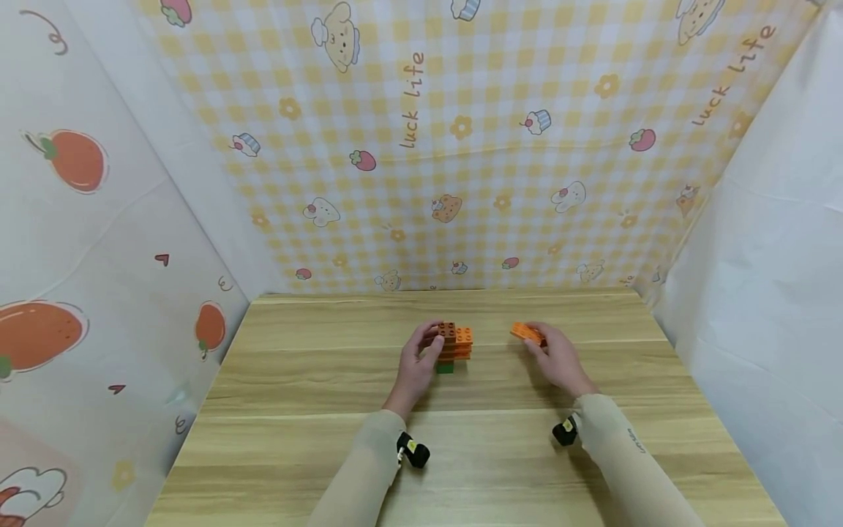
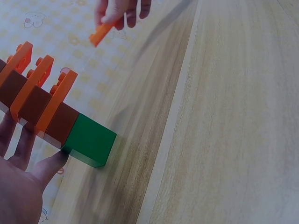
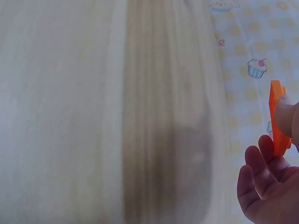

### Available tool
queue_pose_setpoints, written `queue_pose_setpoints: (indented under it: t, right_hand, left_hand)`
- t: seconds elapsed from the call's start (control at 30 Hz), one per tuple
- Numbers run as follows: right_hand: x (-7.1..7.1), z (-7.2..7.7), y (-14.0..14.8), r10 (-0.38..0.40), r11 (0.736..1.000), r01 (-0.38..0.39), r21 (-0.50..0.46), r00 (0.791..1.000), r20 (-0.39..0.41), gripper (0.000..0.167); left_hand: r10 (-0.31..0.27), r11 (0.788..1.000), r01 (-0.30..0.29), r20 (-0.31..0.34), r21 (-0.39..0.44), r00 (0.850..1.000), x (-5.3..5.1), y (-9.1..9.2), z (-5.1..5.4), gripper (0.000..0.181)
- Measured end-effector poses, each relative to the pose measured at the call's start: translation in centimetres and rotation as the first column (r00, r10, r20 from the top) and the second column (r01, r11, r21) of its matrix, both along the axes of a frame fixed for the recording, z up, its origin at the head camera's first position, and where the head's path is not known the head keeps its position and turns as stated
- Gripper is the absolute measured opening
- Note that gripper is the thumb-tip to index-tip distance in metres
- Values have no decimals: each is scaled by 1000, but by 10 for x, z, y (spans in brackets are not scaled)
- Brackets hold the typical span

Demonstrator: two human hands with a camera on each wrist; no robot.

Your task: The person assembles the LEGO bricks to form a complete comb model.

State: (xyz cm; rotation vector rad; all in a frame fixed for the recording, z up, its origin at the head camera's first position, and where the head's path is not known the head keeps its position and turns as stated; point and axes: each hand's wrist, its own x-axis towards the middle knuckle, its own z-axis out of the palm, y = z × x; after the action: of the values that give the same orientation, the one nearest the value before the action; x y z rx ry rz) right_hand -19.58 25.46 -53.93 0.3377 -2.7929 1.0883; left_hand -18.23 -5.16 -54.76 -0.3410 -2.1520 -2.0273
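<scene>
My left hand [image 1: 418, 366] grips a stack of toy building blocks [image 1: 455, 353] from its left side. The stack has a green block [image 2: 91, 140] at the bottom. Above it, brown blocks [image 2: 35, 108] alternate with thin orange plates [image 2: 58, 100] that jut out to the right. Whether the green block touches the table cannot be told. To the right, apart from the stack, my right hand [image 1: 562, 360] pinches a loose orange plate [image 1: 527, 333] between thumb and fingers. That orange plate [image 3: 276, 121] is partly covered by the thumb in the right wrist view.
Both hands are over a wood-grain table [image 1: 487, 454]. A yellow checked cloth [image 1: 461, 176] with cartoon prints hangs behind its far edge. White sheets hang at the left [image 1: 132, 241] and right [image 1: 744, 249]. Each wrist carries a small black camera.
</scene>
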Motion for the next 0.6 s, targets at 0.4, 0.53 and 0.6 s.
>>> queue_pose_setpoints:
  t: [0.4, 0.53, 0.6]
  right_hand:
    - [4, 23, -20, 33, 998, -36, -53, 998, -54, 37]
    - [5, 32, -27, 38, 998, -42, -47, 997, -73, 36]
    - [6, 35, -30, 42, 998, -46, -42, 995, -86, 35]
  left_hand:
    - [-32, 999, 32, -42, 5, 999, 0, -4, -2, 37]
    - [-31, 999, 31, -23, 8, 999, 5, -3, 7, 37]
    - [-29, 999, 29, -9, 18, 1000, 10, -1, 16, 37]
